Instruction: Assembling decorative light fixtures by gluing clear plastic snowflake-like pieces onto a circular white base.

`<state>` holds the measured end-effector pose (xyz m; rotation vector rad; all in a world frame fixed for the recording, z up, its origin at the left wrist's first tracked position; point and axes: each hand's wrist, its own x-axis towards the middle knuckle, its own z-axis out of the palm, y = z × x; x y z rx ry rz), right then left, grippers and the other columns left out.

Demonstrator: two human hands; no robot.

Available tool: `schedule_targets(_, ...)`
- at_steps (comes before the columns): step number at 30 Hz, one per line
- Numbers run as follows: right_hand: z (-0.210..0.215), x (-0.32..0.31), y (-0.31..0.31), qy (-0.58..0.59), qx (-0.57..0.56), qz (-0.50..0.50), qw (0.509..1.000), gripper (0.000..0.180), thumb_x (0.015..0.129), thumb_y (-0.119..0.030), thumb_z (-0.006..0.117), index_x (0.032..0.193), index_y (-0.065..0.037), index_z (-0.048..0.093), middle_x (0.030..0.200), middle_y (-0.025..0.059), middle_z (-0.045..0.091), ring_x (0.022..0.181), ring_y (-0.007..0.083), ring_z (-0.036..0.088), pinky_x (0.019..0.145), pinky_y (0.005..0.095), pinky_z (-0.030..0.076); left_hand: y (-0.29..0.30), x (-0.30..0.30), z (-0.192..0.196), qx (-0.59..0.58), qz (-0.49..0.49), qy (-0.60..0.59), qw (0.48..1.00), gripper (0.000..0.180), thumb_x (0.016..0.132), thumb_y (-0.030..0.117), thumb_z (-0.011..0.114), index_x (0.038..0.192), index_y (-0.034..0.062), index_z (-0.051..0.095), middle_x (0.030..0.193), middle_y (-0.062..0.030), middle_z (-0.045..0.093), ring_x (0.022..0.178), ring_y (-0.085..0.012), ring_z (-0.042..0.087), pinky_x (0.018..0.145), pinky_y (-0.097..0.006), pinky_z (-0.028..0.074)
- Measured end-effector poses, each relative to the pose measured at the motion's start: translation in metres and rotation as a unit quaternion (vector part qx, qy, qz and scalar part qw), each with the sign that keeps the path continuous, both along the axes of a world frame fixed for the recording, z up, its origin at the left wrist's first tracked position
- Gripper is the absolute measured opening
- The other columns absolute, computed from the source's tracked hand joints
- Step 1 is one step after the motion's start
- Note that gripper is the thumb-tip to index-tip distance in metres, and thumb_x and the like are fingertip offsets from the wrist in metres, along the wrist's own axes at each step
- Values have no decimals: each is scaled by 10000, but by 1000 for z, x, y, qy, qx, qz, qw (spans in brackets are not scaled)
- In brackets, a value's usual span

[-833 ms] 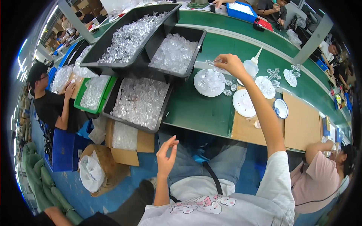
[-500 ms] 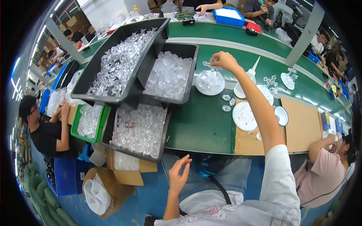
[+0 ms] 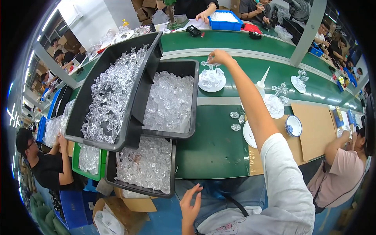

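Observation:
My right hand [image 3: 220, 57] reaches far out over the green table [image 3: 211, 145] and pinches a clear crystal piece [image 3: 207, 64] just above a round clear dish [image 3: 212, 79] piled with crystal parts. My left hand [image 3: 190, 204] hovers low near my lap with fingers spread, holding nothing, just right of a black bin [image 3: 145, 164] full of clear crystal pieces. A white glue bottle [image 3: 261, 83] with a pointed nozzle stands right of my forearm. Loose crystal beads [image 3: 236, 120] lie on the table beside a white plate [image 3: 248, 135].
Two more black bins [image 3: 113, 94] [image 3: 170, 100] of crystal parts sit stacked to the left. A small blue-and-white bowl [image 3: 293, 125] and a brown cardboard sheet [image 3: 315, 131] lie at the right. People sit at the left [image 3: 47, 166], the right [image 3: 344, 172] and across the table. A blue tray [image 3: 224, 20] sits far back.
My right hand has stretched further out, now holding a crystal piece over the dish. My left hand has dropped lower toward my lap. The view has shifted forward.

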<state>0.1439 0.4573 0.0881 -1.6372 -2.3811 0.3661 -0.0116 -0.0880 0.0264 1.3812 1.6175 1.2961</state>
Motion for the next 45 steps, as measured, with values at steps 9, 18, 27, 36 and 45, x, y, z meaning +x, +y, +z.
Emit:
schedule_targets(9, -26, 2, 18, 62, -29, -19, 997, 326, 646, -272, 756, 952, -164, 727, 918, 81, 699, 866, 223, 667, 796, 335, 513, 13, 3, -6, -12, 21, -30, 999, 329, 808, -33, 595, 1134, -3, 617, 955, -137, 685, 890, -188, 647, 847, -296, 467)
schedule_targets(18, -16, -4, -9, 202, 180, -107, 957, 335, 699, -223, 698, 1023, -151, 656, 983, 97, 666, 938, 272, 631, 850, 382, 477, 18, 7, -5, 0, 12, -29, 1000, 311, 818, -28, 591, 1127, -5, 615, 951, -135, 684, 897, -207, 651, 844, -301, 471)
schedule_targets(27, 92, -57, -370, 827, -262, 166, 469, 120, 919, -210, 517, 870, -123, 451, 722, -4, 411, 617, 113, 392, 528, 226, 335, -1, 3, -2, 24, 23, -36, 999, 306, 844, 38, 602, 1149, 16, 605, 1015, -125, 665, 940, -241, 634, 839, -326, 482)
schedule_targets(36, 89, -103, -529, 488, -736, 468, 48, 93, 753, -119, 666, 797, -44, 632, 831, 46, 505, 747, 147, 458, 674, 241, 345, -102, -23, -31, -35, 244, -23, 969, 314, 854, 33, 584, 1164, 72, 616, 946, -112, 664, 862, -232, 644, 781, -310, 505)
schedule_targets(45, 94, -154, -565, 354, -852, 363, 129, 175, 836, -180, 615, 870, -12, 651, 746, 74, 564, 647, 174, 499, 560, 280, 368, -211, -122, -85, -62, 500, 21, 863, 290, 868, 29, 565, 1152, 54, 615, 946, -104, 676, 848, -163, 641, 778, -290, 490)
